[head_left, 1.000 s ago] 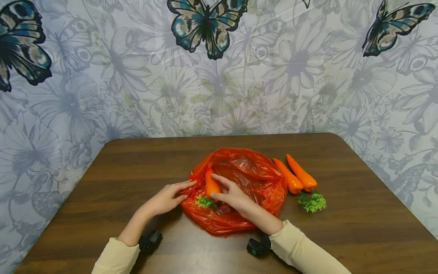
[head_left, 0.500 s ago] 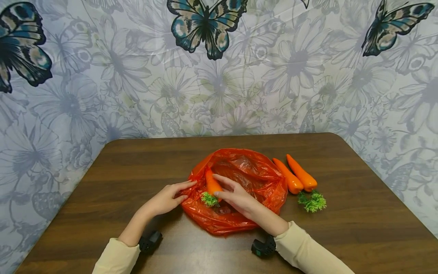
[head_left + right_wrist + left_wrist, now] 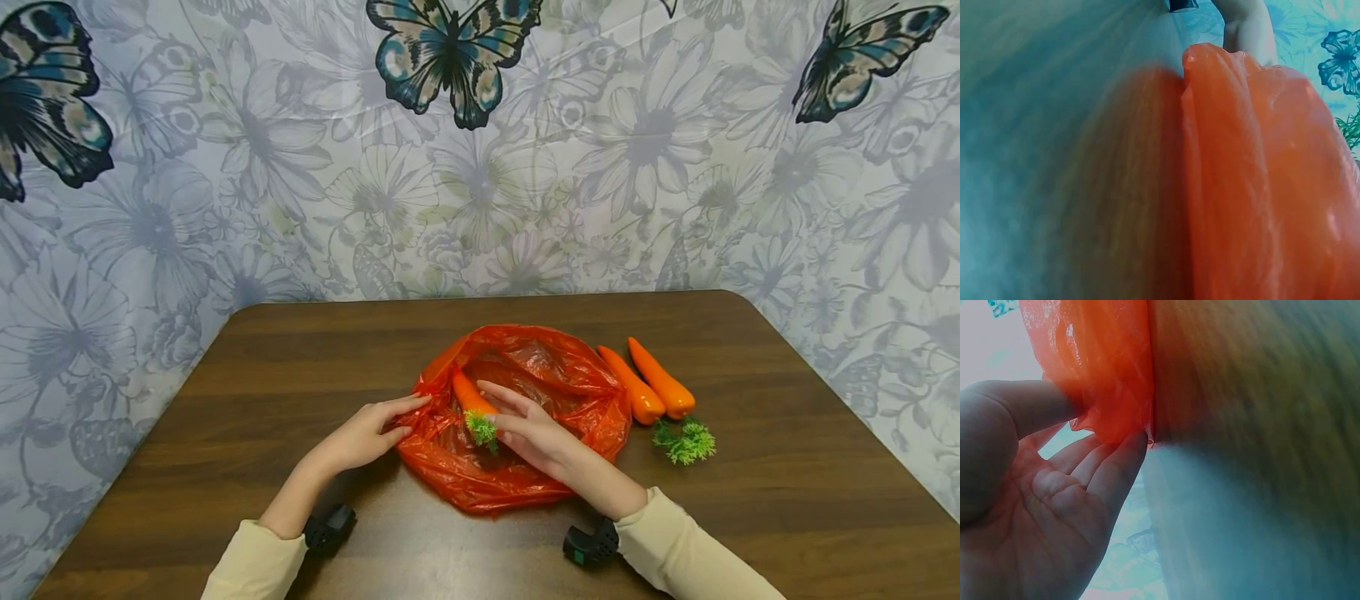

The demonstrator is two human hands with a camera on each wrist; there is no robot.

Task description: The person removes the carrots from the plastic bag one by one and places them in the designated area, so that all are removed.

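A red plastic bag (image 3: 525, 492) lies spread on the table with its mouth facing up. My left hand (image 3: 367, 433) holds the bag's left side; in the left wrist view the thumb and fingers (image 3: 1116, 469) meet the thin plastic. Inside the bag's left part is an orange carrot (image 3: 468, 392) with a green leafy top. My right hand (image 3: 532, 433) reaches over the bag's near side and holds the carrot near its leafy end, fingers on the right of it. In the right wrist view the bag (image 3: 1260, 187) hides the fingers and the carrot.
Two more carrots (image 3: 660, 379) lie side by side on the brown table (image 3: 787, 450), right of the bag, their green tops (image 3: 686, 442) toward me. Behind the table hangs a flowered cloth (image 3: 525, 208) with butterflies.
My right hand has shifted a little to the right. The carrot's leafy end has swung right with it, so the carrot lies more slanted. The left hand stays in place.
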